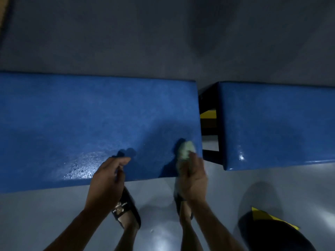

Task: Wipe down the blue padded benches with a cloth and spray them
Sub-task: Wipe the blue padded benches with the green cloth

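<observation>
Grey floor (pixel 45 214) w/ 2 blue benches: left bench (pixel 72 124) across mid-frame, right bench (pixel 281 124) at right edge. Left hand (pixel 107 180) bottom center, fingers curled, contents unclear. Right hand (pixel 194 178) grips pale cloth (pixel 185 150) on left bench's right end.

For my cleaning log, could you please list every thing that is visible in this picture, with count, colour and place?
padded benches: 2, blue; a long one on the left with a wet sheen near its front edge, a second on the right, a gap between them
bench frame: 1, black with a yellow part; seen in the gap
floor: grey, around the benches
dark object: 1, black with yellow; on the floor, lower right
cloth: 1, pale; in the right hand
sandals: 2, black; on the feet
left hand: fingers curled, anything held is unclear
right hand: grips the cloth
</observation>
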Demonstrator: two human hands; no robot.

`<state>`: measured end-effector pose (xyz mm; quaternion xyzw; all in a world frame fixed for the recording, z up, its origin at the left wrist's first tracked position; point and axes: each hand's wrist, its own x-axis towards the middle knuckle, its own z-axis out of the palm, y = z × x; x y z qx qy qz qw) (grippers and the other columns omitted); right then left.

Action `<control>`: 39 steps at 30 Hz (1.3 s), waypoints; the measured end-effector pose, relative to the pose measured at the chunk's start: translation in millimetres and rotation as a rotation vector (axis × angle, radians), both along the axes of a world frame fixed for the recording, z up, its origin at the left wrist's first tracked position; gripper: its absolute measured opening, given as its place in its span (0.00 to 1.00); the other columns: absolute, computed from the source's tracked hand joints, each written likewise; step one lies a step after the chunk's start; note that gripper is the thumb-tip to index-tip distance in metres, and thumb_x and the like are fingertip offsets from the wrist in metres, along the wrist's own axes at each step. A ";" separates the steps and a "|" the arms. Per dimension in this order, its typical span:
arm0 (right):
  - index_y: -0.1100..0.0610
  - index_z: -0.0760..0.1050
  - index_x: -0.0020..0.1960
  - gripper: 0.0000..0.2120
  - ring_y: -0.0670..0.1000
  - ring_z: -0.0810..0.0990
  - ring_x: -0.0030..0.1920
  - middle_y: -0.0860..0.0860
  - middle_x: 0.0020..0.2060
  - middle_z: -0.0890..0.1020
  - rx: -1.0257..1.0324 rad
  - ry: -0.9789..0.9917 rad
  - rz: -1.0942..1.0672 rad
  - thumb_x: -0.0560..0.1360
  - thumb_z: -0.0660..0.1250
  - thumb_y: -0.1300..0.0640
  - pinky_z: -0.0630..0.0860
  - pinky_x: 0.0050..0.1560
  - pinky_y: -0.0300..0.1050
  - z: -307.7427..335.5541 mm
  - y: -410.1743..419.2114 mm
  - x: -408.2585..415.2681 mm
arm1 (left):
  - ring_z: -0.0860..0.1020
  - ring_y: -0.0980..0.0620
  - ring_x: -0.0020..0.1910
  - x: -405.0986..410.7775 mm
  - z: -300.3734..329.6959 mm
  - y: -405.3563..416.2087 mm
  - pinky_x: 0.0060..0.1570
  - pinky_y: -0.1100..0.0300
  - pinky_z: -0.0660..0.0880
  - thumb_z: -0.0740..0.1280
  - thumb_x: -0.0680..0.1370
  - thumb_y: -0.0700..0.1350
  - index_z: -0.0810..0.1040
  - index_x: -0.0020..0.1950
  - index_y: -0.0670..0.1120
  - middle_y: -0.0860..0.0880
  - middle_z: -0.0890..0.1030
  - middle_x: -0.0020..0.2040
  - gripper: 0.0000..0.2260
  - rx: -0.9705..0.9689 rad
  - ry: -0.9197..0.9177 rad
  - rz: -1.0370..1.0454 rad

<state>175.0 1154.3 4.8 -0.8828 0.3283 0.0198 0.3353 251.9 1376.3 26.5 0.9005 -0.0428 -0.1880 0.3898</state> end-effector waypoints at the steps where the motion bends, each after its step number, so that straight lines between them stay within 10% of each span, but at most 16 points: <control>1: 0.50 0.70 0.62 0.09 0.43 0.77 0.39 0.47 0.51 0.75 -0.051 -0.026 0.112 0.82 0.60 0.54 0.74 0.34 0.33 -1.7 30.3 5.9 | 0.77 0.58 0.52 0.4 0.0 4.6 0.52 0.66 0.71 0.62 0.78 0.37 0.79 0.59 0.50 0.57 0.79 0.53 0.14 -0.011 -0.014 -0.019; 9: 0.50 0.67 0.63 0.14 0.59 0.81 0.40 0.53 0.54 0.75 -0.145 0.058 0.503 0.78 0.61 0.51 0.75 0.34 0.48 0.3 49.2 24.1 | 0.78 0.54 0.52 -0.7 -4.1 21.6 0.52 0.58 0.73 0.63 0.76 0.31 0.79 0.60 0.48 0.53 0.80 0.53 0.17 -0.055 -0.014 -0.022; 14: 0.61 0.70 0.62 0.16 0.65 0.78 0.42 0.61 0.50 0.74 -0.259 0.190 0.006 0.75 0.65 0.58 0.69 0.37 0.48 -11.5 -69.9 3.4 | 0.78 0.55 0.52 -1.9 -5.9 18.6 0.50 0.58 0.75 0.60 0.78 0.38 0.78 0.60 0.48 0.54 0.79 0.53 0.14 -0.078 -0.035 -0.034; 19: 0.54 0.63 0.65 0.15 0.52 0.77 0.41 0.52 0.53 0.70 -0.141 0.051 -0.204 0.80 0.61 0.56 0.70 0.32 0.32 -8.3 -4.3 -8.9 | 0.78 0.57 0.54 0.7 -3.5 9.7 0.55 0.60 0.73 0.62 0.77 0.32 0.78 0.60 0.50 0.56 0.79 0.55 0.17 -0.031 0.011 -0.002; 28: 0.46 0.63 0.64 0.19 0.55 0.80 0.50 0.51 0.64 0.65 0.095 0.137 0.351 0.75 0.60 0.59 0.82 0.47 0.48 -14.1 50.2 -16.3 | 0.78 0.55 0.51 15.7 -3.0 -21.8 0.52 0.60 0.72 0.62 0.76 0.31 0.78 0.59 0.50 0.57 0.78 0.53 0.19 -0.005 -0.018 0.023; 35: 0.57 0.69 0.63 0.15 0.56 0.78 0.45 0.50 0.51 0.69 -0.007 0.091 -0.171 0.77 0.64 0.60 0.73 0.35 0.36 -10.5 -47.3 -17.0 | 0.76 0.50 0.55 30.6 -8.7 -30.2 0.54 0.53 0.73 0.61 0.75 0.34 0.78 0.60 0.49 0.54 0.78 0.54 0.17 0.050 -0.062 0.001; 39: 0.48 0.65 0.66 0.18 0.52 0.79 0.46 0.50 0.57 0.73 0.003 0.116 -0.209 0.78 0.63 0.53 0.80 0.43 0.51 -7.1 2.0 10.2 | 0.73 0.47 0.59 33.4 -9.4 -27.6 0.58 0.54 0.71 0.63 0.73 0.40 0.77 0.64 0.48 0.51 0.76 0.60 0.19 0.117 -0.079 -0.074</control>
